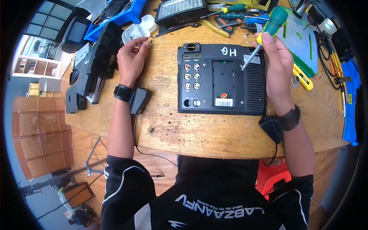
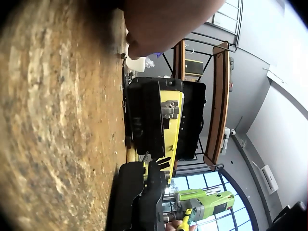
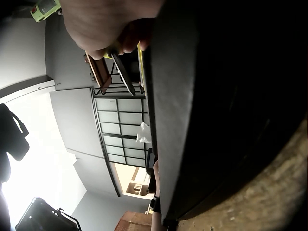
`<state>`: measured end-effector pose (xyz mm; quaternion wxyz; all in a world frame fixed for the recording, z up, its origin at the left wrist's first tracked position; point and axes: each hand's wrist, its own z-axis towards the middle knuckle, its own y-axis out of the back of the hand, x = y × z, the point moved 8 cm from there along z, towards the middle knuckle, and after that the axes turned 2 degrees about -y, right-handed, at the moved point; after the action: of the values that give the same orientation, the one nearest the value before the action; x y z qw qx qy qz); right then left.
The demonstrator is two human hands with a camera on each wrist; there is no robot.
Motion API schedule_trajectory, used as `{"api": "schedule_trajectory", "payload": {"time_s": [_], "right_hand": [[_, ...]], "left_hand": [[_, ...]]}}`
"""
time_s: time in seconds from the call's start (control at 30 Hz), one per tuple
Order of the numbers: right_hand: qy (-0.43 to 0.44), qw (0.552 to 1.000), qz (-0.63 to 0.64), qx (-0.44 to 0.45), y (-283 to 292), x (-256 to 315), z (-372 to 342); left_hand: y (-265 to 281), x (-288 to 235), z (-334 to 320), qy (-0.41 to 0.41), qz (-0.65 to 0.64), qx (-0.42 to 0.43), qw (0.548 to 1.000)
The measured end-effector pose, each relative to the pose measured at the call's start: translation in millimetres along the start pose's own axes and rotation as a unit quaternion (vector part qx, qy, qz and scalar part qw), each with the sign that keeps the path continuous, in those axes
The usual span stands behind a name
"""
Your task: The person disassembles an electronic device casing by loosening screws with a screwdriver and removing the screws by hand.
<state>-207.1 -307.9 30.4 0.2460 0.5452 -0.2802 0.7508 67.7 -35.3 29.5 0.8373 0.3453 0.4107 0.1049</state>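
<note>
A flat black electronic device lies on the wooden table, connector side up, with round sockets at its left and "HQ" marked on it. My right hand grips a green-and-yellow screwdriver by the handle's lower end. The tip of its shaft is at the device's upper right, beside the recessed bay; the right wrist view shows the dark shaft below the fingers. My left hand rests near a white dish, thumb and fingertips close together; I cannot tell whether they pinch a small piece.
Black cases stand at the left, beside a blue bin. An LED panel light and several hand tools lie along the back. A yellow cutter knife is at the right, next to a green-edged board. Cables trail from both wrist cameras.
</note>
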Motion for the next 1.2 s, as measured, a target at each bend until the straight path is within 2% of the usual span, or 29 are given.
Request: {"api": "schedule_trajectory", "payload": {"time_s": [0.07, 0.13, 0.23, 0.47, 0.53, 0.6, 0.67, 0.7, 0.8, 0.87, 0.93, 0.97, 1.0, 1.1, 1.17, 1.2], "right_hand": [[-0.009, 0.999, 0.030, 0.014, -4, -2, -1], [-0.012, 0.999, 0.039, 0.014, -5, -3, -1], [-0.020, 0.999, 0.037, 0.023, -6, -7, 2], [-0.021, 0.999, 0.042, 0.026, -10, -5, -1], [-0.021, 0.998, 0.062, 0.025, -14, -2, -5], [-0.020, 0.999, 0.027, 0.017, -12, -2, -5], [-0.020, 0.995, 0.092, 0.018, -16, -2, -7], [-0.003, 0.996, 0.090, 0.016, -13, -2, -5], [0.011, 0.993, 0.120, -0.004, -7, -3, 0], [0.020, 0.994, 0.104, -0.015, -3, 0, 1], [0.008, 0.997, 0.081, -0.016, -1, -6, 2], [0.018, 0.996, 0.088, -0.014, -2, -3, 2], [0.014, 0.996, 0.089, -0.017, 0, -7, 2], [0.006, 0.996, 0.084, -0.020, 5, -15, 7], [0.000, 0.996, 0.086, -0.024, 6, -16, 7], [-0.004, 0.996, 0.087, -0.024, 7, -17, 8]], "left_hand": [[-3, 3, 1, 0.005, 0.009, 0.015, 1.000], [-4, -5, 2, -0.059, 0.056, 0.014, 0.997], [-4, 0, 4, -0.030, 0.051, 0.028, 0.998], [-4, -5, 2, -0.030, 0.090, 0.026, 0.995], [-6, 5, 4, -0.011, 0.008, 0.025, 1.000], [-5, -9, 2, -0.013, 0.000, 0.033, 0.999], [-8, -11, -5, 0.092, -0.200, 0.058, 0.974], [-5, -26, -5, 0.061, -0.222, 0.067, 0.971], [-1, -66, -12, 0.048, -0.260, 0.083, 0.961], [-7, -91, -16, 0.036, -0.269, 0.111, 0.956], [-22, -126, -25, -0.014, -0.303, 0.182, 0.935], [-27, -144, -29, -0.030, -0.270, 0.229, 0.935], [-37, -155, -32, -0.023, -0.283, 0.262, 0.922], [-52, -186, -36, -0.055, -0.237, 0.319, 0.916], [-72, -200, -41, -0.106, -0.131, 0.409, 0.897], [-78, -202, -39, -0.108, -0.132, 0.409, 0.896]]}}
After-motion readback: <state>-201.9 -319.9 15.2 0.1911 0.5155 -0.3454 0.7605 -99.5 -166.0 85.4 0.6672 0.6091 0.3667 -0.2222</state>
